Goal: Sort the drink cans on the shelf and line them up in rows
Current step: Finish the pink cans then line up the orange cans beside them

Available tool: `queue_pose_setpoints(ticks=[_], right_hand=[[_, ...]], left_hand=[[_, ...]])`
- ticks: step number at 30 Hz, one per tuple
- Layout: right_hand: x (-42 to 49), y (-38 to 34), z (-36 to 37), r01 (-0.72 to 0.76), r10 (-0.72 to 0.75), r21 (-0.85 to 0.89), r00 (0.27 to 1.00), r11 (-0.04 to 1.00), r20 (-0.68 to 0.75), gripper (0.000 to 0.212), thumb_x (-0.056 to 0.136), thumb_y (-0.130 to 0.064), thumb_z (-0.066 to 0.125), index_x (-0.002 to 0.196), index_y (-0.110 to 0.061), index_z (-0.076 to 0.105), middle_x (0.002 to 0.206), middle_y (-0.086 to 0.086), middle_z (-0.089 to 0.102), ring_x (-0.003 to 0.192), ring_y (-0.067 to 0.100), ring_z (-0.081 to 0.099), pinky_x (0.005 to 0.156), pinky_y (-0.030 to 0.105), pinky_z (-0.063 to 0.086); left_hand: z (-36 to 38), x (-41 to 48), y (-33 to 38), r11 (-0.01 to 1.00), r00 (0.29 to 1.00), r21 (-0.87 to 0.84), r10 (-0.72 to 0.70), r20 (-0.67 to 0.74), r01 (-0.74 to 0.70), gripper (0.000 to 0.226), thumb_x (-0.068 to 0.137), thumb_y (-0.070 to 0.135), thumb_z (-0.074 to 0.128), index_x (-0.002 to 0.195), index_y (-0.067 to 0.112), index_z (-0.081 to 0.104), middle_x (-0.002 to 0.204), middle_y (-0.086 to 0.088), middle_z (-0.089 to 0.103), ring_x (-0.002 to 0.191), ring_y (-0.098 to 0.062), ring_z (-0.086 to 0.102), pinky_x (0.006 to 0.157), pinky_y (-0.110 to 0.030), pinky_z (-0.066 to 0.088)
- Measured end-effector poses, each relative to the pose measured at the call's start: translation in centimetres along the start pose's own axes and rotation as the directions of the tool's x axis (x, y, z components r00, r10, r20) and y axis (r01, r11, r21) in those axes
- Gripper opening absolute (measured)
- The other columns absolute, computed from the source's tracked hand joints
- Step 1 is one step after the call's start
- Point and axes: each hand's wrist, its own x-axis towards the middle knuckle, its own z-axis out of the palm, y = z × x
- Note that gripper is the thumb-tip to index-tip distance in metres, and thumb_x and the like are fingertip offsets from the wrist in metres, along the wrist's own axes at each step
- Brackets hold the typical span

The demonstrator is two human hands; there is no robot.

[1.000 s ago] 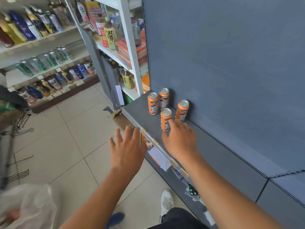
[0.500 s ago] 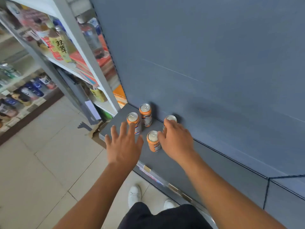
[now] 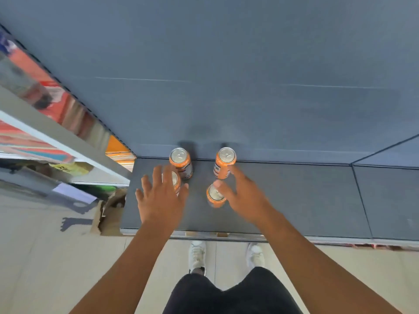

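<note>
Several orange drink cans with silver tops stand upright on the dark grey shelf. One can is at the back left, another can at the back right against the rear panel. My left hand, fingers spread and straight, hovers over the front left can and hides most of it. My right hand reaches in with straight fingers. Its thumb lies at the top of the front right can and its forefinger touches the back right can.
A grey back panel rises behind the cans. A white shelf unit with blurred goods stands at the left. A torn cardboard box sits on the floor by the shelf's left end. My white shoes stand below the shelf's front rail.
The view has swung to face the shelf squarely. My left hand moved from the shelf's front edge forward over the front left can. My right hand stays among the right-hand cans.
</note>
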Motion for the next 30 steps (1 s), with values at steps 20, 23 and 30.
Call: queue_pose_setpoints(ticks=[20, 23, 30], right_hand=[[4.9, 8.5, 10.1, -0.242, 0.234, 0.178, 0.970, 0.954, 0.066, 0.071, 0.079, -0.024, 0.077, 0.137, -0.043, 0.039, 0.124, -0.014, 0.060, 0.119, 0.017, 0.055, 0.101, 0.040, 0.045], [5.9, 9.0, 10.6, -0.257, 0.238, 0.272, 0.966, 0.928, 0.101, 0.084, 0.072, -0.020, 0.083, 0.138, -0.046, 0.038, 0.125, -0.014, 0.059, 0.118, 0.011, 0.055, 0.104, 0.034, 0.043], [6.5, 9.3, 11.6, -0.259, 0.260, 0.379, 0.964, 0.888, 0.049, 0.069, 0.058, -0.018, 0.088, 0.117, -0.036, 0.055, 0.117, -0.004, 0.061, 0.106, 0.007, 0.059, 0.095, 0.028, 0.050]], left_hand=[[10.7, 5.0, -5.9, 0.655, 0.969, -0.714, -0.151, 0.196, 0.247, 0.053, 0.074, 0.026, 0.084, 0.115, 0.031, 0.050, 0.099, 0.026, 0.061, 0.092, 0.013, 0.056, 0.076, -0.005, 0.038], [12.7, 5.9, -6.6, 0.615, 0.964, -0.743, -0.142, 0.224, 0.263, 0.062, 0.069, 0.026, 0.088, 0.122, 0.023, 0.055, 0.109, 0.010, 0.067, 0.101, -0.007, 0.063, 0.092, -0.025, 0.048], [13.6, 6.6, -7.2, 0.577, 0.962, -0.773, -0.098, 0.255, 0.263, 0.063, 0.065, 0.023, 0.089, 0.120, 0.019, 0.059, 0.108, 0.006, 0.069, 0.100, -0.010, 0.065, 0.093, -0.028, 0.050]])
